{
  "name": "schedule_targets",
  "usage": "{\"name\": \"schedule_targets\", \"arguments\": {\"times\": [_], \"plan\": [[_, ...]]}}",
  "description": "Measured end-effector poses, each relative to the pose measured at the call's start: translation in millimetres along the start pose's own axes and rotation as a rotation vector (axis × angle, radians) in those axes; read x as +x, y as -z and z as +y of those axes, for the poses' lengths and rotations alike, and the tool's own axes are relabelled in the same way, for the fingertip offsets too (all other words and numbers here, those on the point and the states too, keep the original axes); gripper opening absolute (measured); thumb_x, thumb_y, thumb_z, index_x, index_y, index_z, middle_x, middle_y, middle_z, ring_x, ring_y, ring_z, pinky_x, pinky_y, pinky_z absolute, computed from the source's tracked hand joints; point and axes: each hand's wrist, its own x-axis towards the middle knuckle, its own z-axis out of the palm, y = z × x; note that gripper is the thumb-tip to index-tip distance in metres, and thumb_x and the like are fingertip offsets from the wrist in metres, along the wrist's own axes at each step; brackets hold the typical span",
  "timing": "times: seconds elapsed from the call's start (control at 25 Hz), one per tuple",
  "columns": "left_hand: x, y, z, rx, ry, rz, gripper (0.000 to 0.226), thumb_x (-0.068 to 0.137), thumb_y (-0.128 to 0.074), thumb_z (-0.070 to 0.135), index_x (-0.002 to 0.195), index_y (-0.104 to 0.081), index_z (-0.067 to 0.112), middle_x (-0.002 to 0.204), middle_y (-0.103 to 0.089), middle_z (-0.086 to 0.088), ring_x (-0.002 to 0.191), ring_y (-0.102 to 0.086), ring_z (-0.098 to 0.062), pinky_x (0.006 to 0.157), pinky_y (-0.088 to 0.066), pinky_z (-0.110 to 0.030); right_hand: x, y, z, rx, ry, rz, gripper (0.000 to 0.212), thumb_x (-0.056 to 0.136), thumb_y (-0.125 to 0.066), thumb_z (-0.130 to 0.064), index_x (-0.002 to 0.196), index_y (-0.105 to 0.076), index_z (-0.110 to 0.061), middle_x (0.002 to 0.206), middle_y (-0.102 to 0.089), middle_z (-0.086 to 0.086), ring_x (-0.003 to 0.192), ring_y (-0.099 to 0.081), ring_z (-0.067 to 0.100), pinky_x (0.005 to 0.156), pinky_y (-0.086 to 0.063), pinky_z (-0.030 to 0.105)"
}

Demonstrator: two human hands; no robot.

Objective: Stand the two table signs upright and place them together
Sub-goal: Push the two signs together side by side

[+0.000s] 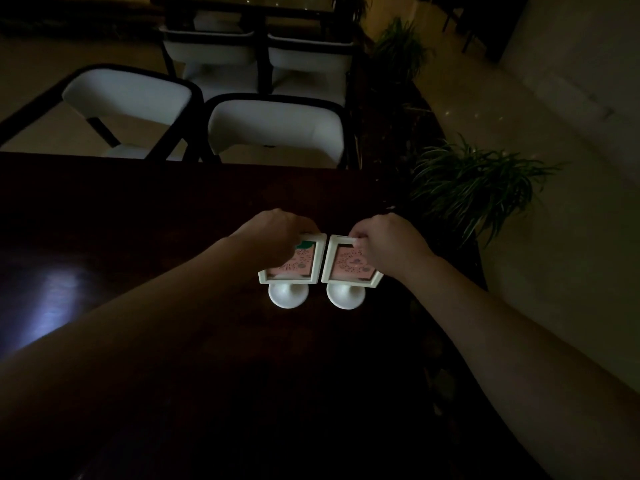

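Two white-framed table signs with pink cards stand upright side by side on the dark table, each on a round white foot. My left hand grips the top of the left sign. My right hand pinches the top edge of the right sign. The inner edges of the two frames almost touch. My hands hide the upper parts of both frames.
Two white-cushioned chairs stand at the table's far edge, with more chairs behind them. Leafy potted plants stand just past the table's right edge. A patch of light reflects off the tabletop at the left.
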Motion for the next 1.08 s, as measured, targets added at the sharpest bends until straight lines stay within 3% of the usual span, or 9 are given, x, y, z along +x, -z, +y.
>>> {"name": "schedule_targets", "arguments": {"times": [0.28,0.4,0.6,0.76,1.08], "plan": [[-0.9,-2.9,0.0,-0.008,0.014,-0.001,0.045,0.093,-0.053,0.010,0.131,-0.054,0.035,0.110,-0.066,0.001,0.086,-0.061,-0.014,0.062,-0.053,-0.023,2.0,-0.3,1.4,0.018,-0.009,-0.028,0.020,0.095,-0.060,-0.019,0.109,-0.074,-0.021,0.099,-0.073,0.004,0.092,-0.066,0.020,0.078,-0.055,0.037],[-2.3,-1.9,-1.1,-0.031,0.022,-0.013,0.046,0.094,-0.051,0.010,0.132,-0.052,0.035,0.115,-0.065,-0.001,0.094,-0.063,-0.017,0.066,-0.056,-0.028,2.2,1.8,3.7,0.026,0.002,-0.046,0.020,0.094,-0.062,-0.020,0.109,-0.075,-0.022,0.101,-0.073,0.003,0.093,-0.066,0.019,0.079,-0.054,0.036],[-1.0,6.3,-6.2,-0.080,0.054,-0.029,0.045,0.094,-0.058,0.016,0.136,-0.051,0.030,0.127,-0.061,-0.001,0.103,-0.059,-0.017,0.070,-0.048,-0.025,2.6,2.7,3.2,0.020,0.013,-0.052,0.019,0.093,-0.062,-0.020,0.108,-0.075,-0.022,0.100,-0.073,0.002,0.092,-0.066,0.019,0.081,-0.055,0.038],[-0.3,12.0,-9.4,-0.042,0.033,-0.040,0.028,0.095,-0.056,0.023,0.122,-0.062,0.031,0.112,-0.065,0.003,0.089,-0.060,-0.011,0.059,-0.046,-0.020,2.4,2.5,2.1,0.022,0.009,-0.045,0.018,0.094,-0.063,-0.019,0.106,-0.075,-0.022,0.099,-0.073,0.002,0.090,-0.065,0.019,0.080,-0.055,0.037],[-0.7,11.0,-9.7,-0.043,0.028,-0.034,0.027,0.095,-0.057,0.024,0.120,-0.063,0.031,0.097,-0.059,0.012,0.083,-0.058,-0.007,0.054,-0.042,-0.016,1.6,1.1,-3.0,0.012,0.005,-0.043,0.019,0.094,-0.061,-0.019,0.108,-0.074,-0.021,0.099,-0.073,0.004,0.092,-0.066,0.020,0.082,-0.055,0.038]]}}
